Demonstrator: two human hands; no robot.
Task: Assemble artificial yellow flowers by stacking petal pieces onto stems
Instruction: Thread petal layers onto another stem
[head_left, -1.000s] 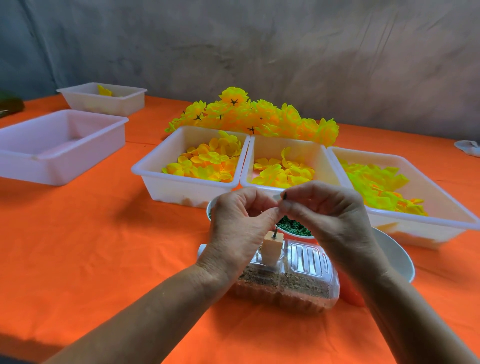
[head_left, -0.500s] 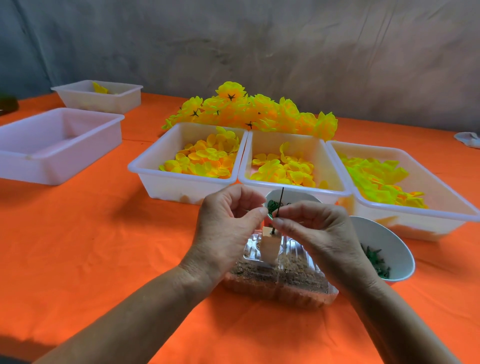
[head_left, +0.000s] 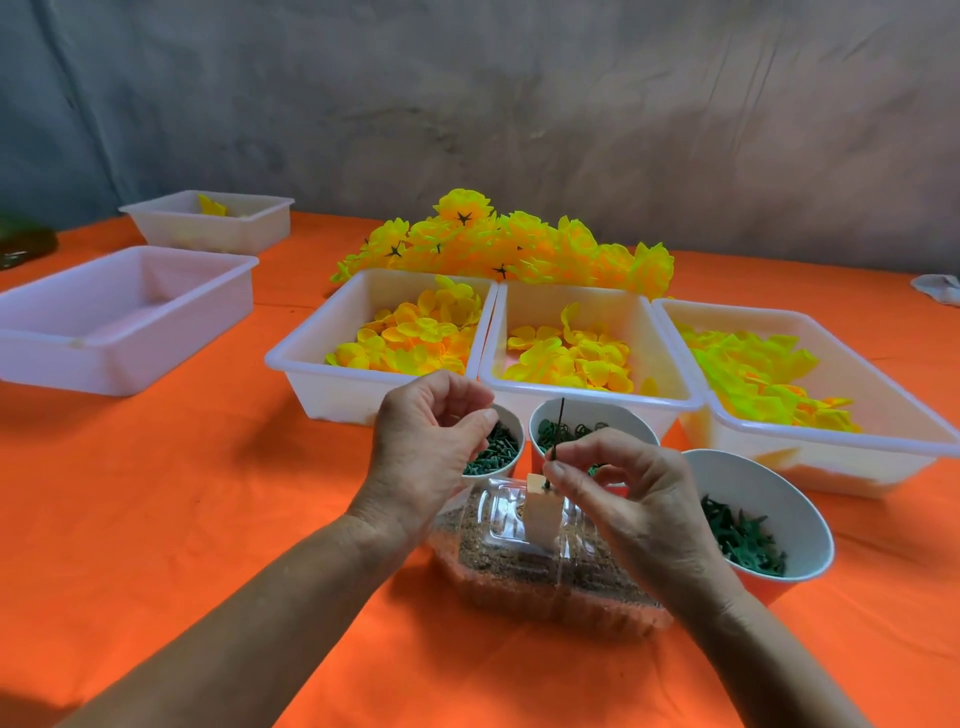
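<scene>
In the head view, both forearms are extended forward from the bottom edge over the orange surface (head_left: 156, 519), converging above a clear plastic box (head_left: 545, 577) partly filled with brownish granules. The left hand (head_left: 426, 447) is raised beside a small white cup (head_left: 501, 447) of dark green parts; its fingers are curled, with thumb and forefinger brought together at the tips, and whether anything is pinched between them cannot be told. The right hand (head_left: 623, 493) is held a little lower and to the right, and a thin dark stem (head_left: 557, 434) is pinched between its thumb and forefinger, the remaining fingers being loosely curled. The stem is held nearly upright, its lower end meeting the top of a pale block (head_left: 540, 512) that stands on the box lid. Behind the stem a second cup (head_left: 597, 423) of green rings is seen, and a larger white bowl (head_left: 763, 519) of green pieces is placed just right of the right hand. Three white trays of yellow petal pieces are lined up behind the cups: a left tray (head_left: 332, 384), a middle tray (head_left: 587, 400) and a right tray (head_left: 841, 441). A heap of finished yellow flowers (head_left: 509, 244) is laid behind them. Two more white trays are set well apart at the far left.
</scene>
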